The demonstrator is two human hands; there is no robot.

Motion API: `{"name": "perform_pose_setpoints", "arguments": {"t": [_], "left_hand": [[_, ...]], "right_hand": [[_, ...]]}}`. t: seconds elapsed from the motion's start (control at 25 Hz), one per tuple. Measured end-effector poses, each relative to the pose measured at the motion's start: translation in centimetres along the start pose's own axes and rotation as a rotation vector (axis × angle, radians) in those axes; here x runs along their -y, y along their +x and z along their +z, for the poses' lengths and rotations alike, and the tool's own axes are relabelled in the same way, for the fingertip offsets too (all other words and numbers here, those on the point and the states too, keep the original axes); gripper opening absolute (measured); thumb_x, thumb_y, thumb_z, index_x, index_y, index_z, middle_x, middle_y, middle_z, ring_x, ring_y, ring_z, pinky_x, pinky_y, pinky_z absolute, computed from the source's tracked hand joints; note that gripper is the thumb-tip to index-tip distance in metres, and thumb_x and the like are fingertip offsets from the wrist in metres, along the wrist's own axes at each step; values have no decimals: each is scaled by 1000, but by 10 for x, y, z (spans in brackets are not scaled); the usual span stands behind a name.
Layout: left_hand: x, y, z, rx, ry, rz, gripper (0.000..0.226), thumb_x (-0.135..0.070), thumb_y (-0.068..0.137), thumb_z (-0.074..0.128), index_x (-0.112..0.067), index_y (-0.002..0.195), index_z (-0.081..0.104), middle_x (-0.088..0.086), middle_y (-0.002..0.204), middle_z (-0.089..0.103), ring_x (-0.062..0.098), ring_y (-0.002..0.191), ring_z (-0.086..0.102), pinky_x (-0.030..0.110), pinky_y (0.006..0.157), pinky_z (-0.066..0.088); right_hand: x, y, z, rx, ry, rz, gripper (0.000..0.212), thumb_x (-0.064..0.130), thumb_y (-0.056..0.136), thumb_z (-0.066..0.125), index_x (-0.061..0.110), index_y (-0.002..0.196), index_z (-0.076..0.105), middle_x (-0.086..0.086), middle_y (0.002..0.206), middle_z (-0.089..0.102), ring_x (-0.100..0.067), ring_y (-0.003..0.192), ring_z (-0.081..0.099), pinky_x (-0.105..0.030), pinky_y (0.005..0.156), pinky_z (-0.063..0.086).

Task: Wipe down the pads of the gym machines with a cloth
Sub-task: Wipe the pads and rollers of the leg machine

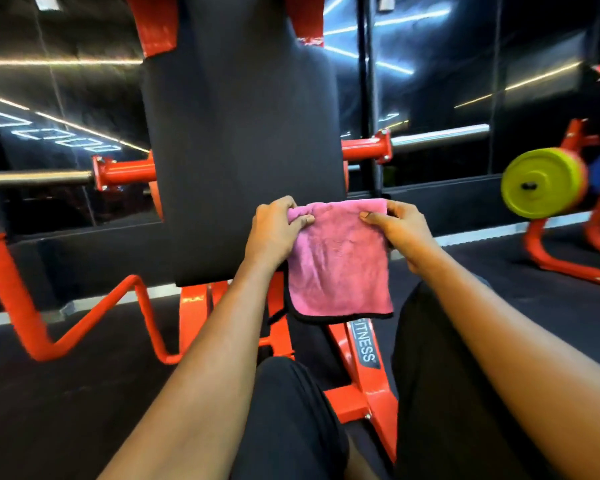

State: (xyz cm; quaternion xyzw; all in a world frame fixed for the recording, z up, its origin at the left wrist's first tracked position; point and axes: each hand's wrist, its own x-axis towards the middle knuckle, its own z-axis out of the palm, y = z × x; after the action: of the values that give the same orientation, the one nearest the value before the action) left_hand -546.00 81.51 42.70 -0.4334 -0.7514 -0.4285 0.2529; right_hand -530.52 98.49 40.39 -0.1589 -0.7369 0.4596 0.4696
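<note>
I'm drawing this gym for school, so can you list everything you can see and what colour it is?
pad: one, black, upright, centre
cloth: one, pink with black edging, hanging in front of the pad's lower part
machine frame: one, orange, around and below the pad
steel bars: two, silver, sticking out either side
weight plate: one, yellow-green, far right
second orange stand: one, far right, under the plate
legs: two, black trousers, bottom
left hand: one, pinching the cloth's top left corner
right hand: one, pinching its top right corner
</note>
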Motion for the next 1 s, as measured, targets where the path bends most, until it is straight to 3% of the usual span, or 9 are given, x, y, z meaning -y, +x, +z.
{"name": "perform_pose_setpoints", "arguments": {"t": [0.12,0.24,0.4,0.48,0.68,0.8,0.88,1.0], "left_hand": [[-17,13,43,1,26,-35,46,-54,86,69,-13,74,51,3,69,56,30,71,55,37,56,41],[-41,41,111,63,12,-5,50,-59,87,64,-14,74,48,2,71,56,30,71,55,35,57,36],[-71,76,250,221,-79,57,48,-59,88,63,-15,77,48,7,75,60,37,79,58,38,61,41],[-89,88,343,293,-145,92,46,-58,90,62,-15,79,47,9,77,61,37,81,58,40,62,42],[-144,84,580,440,-320,214,46,-59,92,58,-15,84,48,5,71,60,36,77,59,39,59,42],[-193,74,680,492,-406,284,46,-59,92,59,-13,85,51,8,70,62,39,76,59,38,58,39],[-240,74,717,549,-464,309,46,-59,91,60,-13,84,52,9,68,62,40,73,59,38,57,38],[-330,91,735,667,-539,361,47,-58,90,62,-13,80,53,9,63,60,40,66,56,38,56,37]], "right_hand": [[-8,27,-37,-53,-54,43,15,33,90,72,26,100,80,5,88,74,-9,75,67,-27,58,53],[-44,62,-77,-172,-112,89,19,33,91,67,21,99,79,2,92,74,-13,84,66,-31,70,53],[-135,109,-143,-442,-155,210,39,40,86,61,5,96,75,-4,91,70,-16,86,58,-39,83,50],[-198,131,-187,-564,-223,277,42,46,82,54,14,97,76,-1,94,69,-17,88,56,-40,85,48],[-361,158,-314,-856,-344,358,28,36,83,49,20,80,72,-5,88,74,-23,86,63,-35,74,46],[-419,157,-388,-993,-356,355,27,31,79,44,19,68,65,0,74,69,-13,73,59,-32,70,46],[-423,155,-439,-1041,-356,315,26,25,82,41,14,62,54,7,62,58,0,61,50,-26,63,40],[-384,155,-515,-1130,-381,317,29,17,88,40,12,60,41,13,53,49,2,55,46,-22,58,35]]}}
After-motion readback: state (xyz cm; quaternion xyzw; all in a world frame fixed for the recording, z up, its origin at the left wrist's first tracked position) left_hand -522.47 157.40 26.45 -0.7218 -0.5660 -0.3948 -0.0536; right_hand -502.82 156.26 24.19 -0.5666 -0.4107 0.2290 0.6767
